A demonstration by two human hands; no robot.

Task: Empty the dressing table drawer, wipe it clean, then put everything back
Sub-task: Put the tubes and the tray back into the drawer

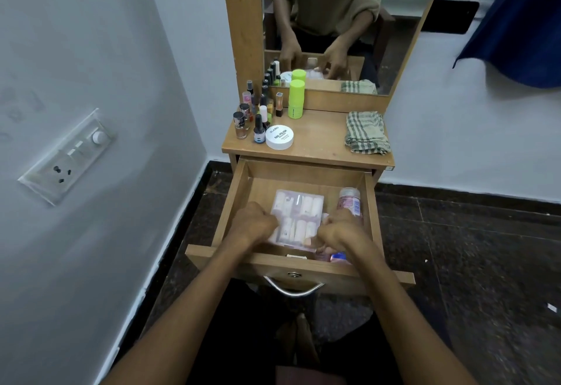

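The wooden drawer (233, 202) of the dressing table stands pulled out. Inside lies a clear flat pack of pale false nails (299, 211), with a pink-labelled bottle (350, 201) at the right wall and small items (337, 256) near the front. My left hand (255, 223) grips the pack's left edge. My right hand (340, 233) closes on its right edge, partly covering the small items. On the table top stand several nail polish bottles (252, 117), a white round tub (279, 137), a green cylinder (296, 99) and a folded checked cloth (365, 132).
A mirror (334, 20) rises behind the table top (318, 138). A wall with a switch plate (68, 157) is close on the left. Dark stone floor (470, 248) lies to the right, a blue curtain (522, 20) hangs at upper right. The drawer's metal handle (293, 289) faces me.
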